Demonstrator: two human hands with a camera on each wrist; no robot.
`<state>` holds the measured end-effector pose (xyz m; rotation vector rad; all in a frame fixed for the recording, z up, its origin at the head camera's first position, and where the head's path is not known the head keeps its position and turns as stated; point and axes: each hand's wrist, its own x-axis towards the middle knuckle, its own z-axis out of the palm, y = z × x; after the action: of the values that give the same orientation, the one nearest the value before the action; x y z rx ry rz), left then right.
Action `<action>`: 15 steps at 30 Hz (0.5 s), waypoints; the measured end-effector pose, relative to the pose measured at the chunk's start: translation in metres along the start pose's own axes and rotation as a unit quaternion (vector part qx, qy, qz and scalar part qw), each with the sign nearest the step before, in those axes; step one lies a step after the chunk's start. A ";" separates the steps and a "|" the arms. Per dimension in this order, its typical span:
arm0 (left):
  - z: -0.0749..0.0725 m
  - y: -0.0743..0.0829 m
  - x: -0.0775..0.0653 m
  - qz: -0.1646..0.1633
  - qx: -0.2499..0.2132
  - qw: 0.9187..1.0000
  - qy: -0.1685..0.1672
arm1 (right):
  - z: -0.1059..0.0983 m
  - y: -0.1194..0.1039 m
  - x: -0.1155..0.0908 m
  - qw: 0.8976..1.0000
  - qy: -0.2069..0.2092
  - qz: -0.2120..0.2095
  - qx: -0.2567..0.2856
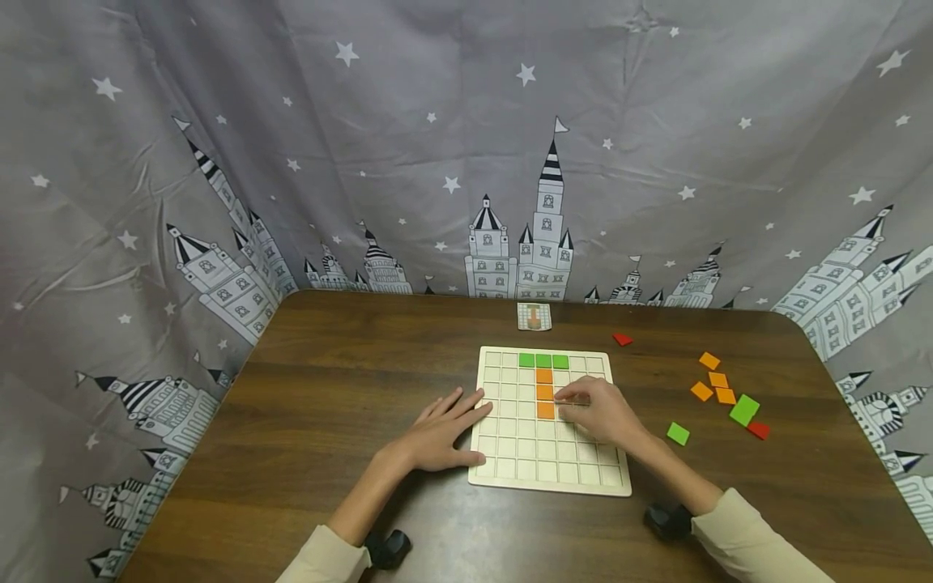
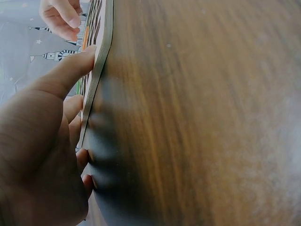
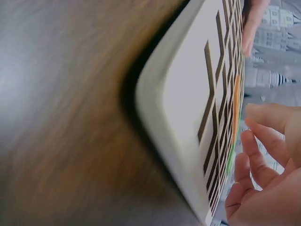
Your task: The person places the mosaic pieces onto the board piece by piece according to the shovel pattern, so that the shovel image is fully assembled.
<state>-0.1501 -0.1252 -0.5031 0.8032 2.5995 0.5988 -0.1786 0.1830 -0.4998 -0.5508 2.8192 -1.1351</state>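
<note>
A pale wooden grid board point(image 1: 508, 468) lies on the table. Three green tiles point(image 1: 543, 361) form a row in its top cells, and three orange tiles point(image 1: 545, 393) run in a column below the middle one. My left hand point(image 1: 442, 436) rests with spread fingers at the board's left edge; in the left wrist view its thumb point(image 2: 75, 70) touches the rim. My right hand point(image 1: 599, 411) hovers over the board just right of the lowest orange tile. Its fingers point(image 3: 256, 153) are loosely bent, and no tile shows between thumb and index finger.
Right of the board lie several loose orange tiles point(image 1: 717, 380), two green tiles point(image 1: 678, 434) and two red pieces point(image 1: 623, 339). A small picture card point(image 1: 534, 317) sits behind the board. A grey curtain point(image 1: 408, 121) with castles hangs beyond the table point(image 1: 328, 364).
</note>
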 end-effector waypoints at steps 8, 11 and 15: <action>0.002 -0.001 0.001 0.000 -0.004 1.000 0.004 | -0.029 0.023 -0.013 0.999 0.044 0.027 -0.010; 0.001 -0.001 0.001 0.001 -0.004 1.000 0.004 | -0.042 0.032 -0.019 0.997 0.066 0.037 -0.017; 0.001 -0.002 0.002 0.001 -0.001 1.000 0.004 | -0.058 0.045 -0.028 0.994 0.086 0.058 -0.022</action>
<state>-0.1514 -0.1250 -0.5055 0.8037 2.6054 0.6059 -0.1765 0.2606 -0.4903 -0.2994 2.9827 -1.1537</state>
